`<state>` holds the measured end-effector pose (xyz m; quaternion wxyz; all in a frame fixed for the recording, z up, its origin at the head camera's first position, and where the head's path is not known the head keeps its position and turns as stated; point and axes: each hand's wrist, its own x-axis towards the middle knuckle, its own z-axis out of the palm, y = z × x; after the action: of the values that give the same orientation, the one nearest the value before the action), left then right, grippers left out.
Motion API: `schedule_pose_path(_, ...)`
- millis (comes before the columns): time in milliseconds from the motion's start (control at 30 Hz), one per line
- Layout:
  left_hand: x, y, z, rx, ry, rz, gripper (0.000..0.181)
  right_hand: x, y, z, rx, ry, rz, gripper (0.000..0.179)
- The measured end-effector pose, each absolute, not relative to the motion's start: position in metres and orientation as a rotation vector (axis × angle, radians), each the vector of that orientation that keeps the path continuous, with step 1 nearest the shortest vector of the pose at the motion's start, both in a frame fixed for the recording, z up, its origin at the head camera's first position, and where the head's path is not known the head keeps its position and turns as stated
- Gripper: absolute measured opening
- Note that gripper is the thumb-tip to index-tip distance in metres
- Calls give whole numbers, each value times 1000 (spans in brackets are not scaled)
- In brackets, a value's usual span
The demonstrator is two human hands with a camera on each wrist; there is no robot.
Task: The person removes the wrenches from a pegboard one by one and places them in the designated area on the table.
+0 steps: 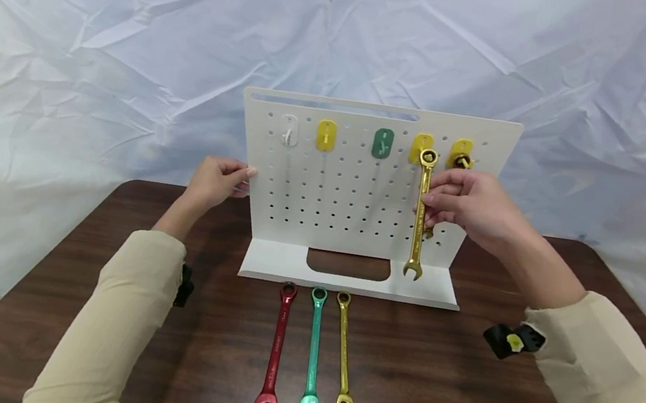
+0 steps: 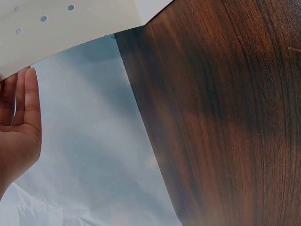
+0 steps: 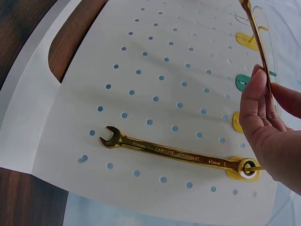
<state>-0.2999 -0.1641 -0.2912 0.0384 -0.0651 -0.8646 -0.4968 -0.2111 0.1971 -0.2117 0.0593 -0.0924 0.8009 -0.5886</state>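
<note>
At the left edge of a white pegboard (image 1: pixel 306 185), my left hand (image 1: pixel 217 180) grips the edge, thumb in front and fingers behind. My right hand (image 1: pixel 469 206) pinches a gold combination wrench (image 1: pixel 419 226) by its shank. That wrench stands upright, ring end up, in front of a yellow hook (image 1: pixel 419 143); whether the ring is over the hook I cannot tell. Another gold wrench (image 3: pixel 174 154) hangs from the rightmost yellow hook (image 1: pixel 461 147), mostly hidden by my right hand in the head view. Below the board lie red (image 1: pixel 277 348), green (image 1: pixel 314 350) and smaller gold (image 1: pixel 344 351) wrenches.
Further left on the board are a clear hook (image 1: pixel 289 130), a yellow hook (image 1: pixel 326 136) and a green hook (image 1: pixel 382 143). The board's base (image 1: pixel 273 260) sits on the dark wooden table (image 1: pixel 426 391). Behind it hangs a pale wrinkled cloth (image 1: pixel 197 36).
</note>
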Motion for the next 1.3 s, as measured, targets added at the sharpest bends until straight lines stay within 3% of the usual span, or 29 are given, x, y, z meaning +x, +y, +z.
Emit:
schedule_pose_path(767, -297, -164, -291, -204, -2657, -1513, 35, -196, 201, -208, -358, 2514, -1656, 22)
schedule_pose_path(1300, -298, -163, -289, -181, -2653, -1516, 34, -187, 202, -249, -315, 2396, -1631, 18)
